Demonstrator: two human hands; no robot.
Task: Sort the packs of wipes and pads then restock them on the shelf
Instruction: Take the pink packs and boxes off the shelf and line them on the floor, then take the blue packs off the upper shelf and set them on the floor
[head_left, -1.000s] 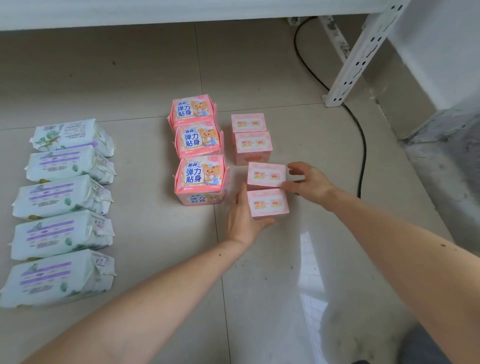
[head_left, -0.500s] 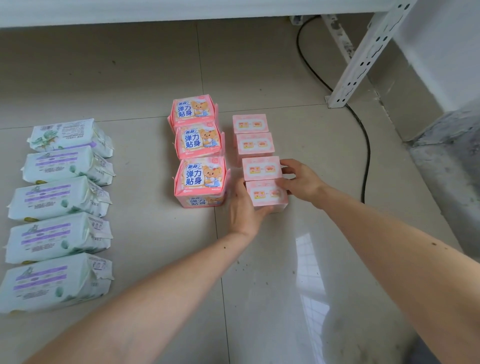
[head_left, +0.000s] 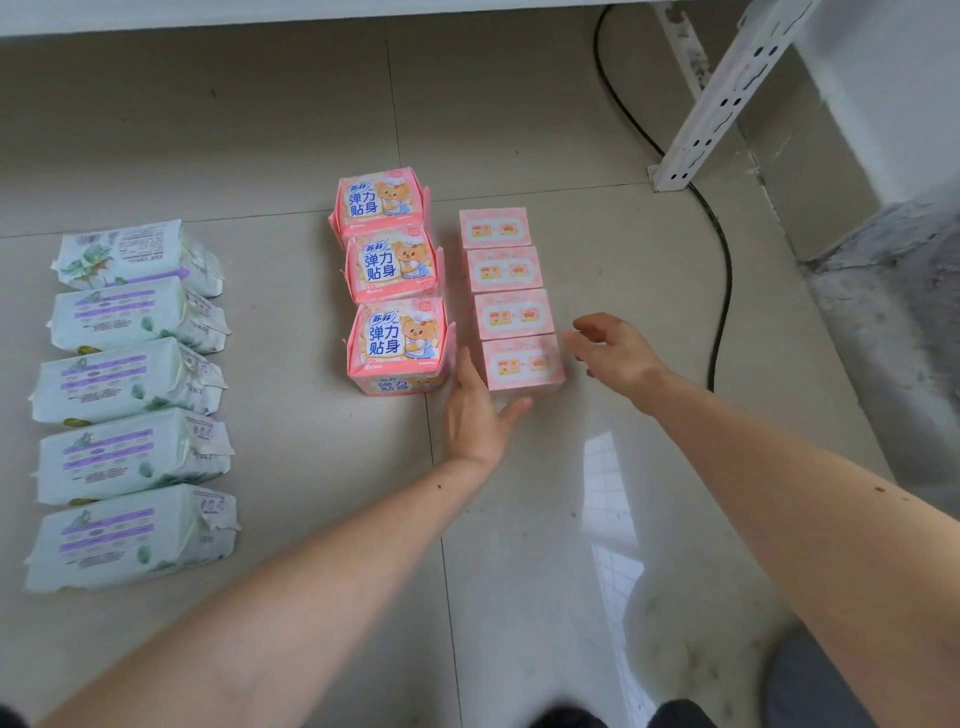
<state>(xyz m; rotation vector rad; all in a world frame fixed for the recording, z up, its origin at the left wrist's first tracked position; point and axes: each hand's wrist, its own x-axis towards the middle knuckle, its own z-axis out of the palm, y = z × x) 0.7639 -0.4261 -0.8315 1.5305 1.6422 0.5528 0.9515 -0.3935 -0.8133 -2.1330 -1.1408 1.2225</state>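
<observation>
On the tiled floor lie three sorted rows. Several white-and-purple wipe packs (head_left: 130, 384) form the left row. Three pink pad packs with a bear print (head_left: 397, 343) make the middle row. Several small pale pink boxes (head_left: 511, 314) stand in a straight column to their right. My left hand (head_left: 475, 410) lies flat against the left and front of the nearest pink box (head_left: 522, 364), fingers straight. My right hand (head_left: 615, 348) hovers just right of that box, fingers loosely spread, holding nothing.
A white shelf board (head_left: 311, 13) runs along the top edge, with a perforated white upright (head_left: 717, 98) at the right. A black cable (head_left: 722, 291) snakes over the floor beside it. A rough grey wall base (head_left: 893, 332) is at far right.
Both hands pushed the two nearest pink boxes up and left into line with the others. My right hand has since let go and drawn back to the right.
</observation>
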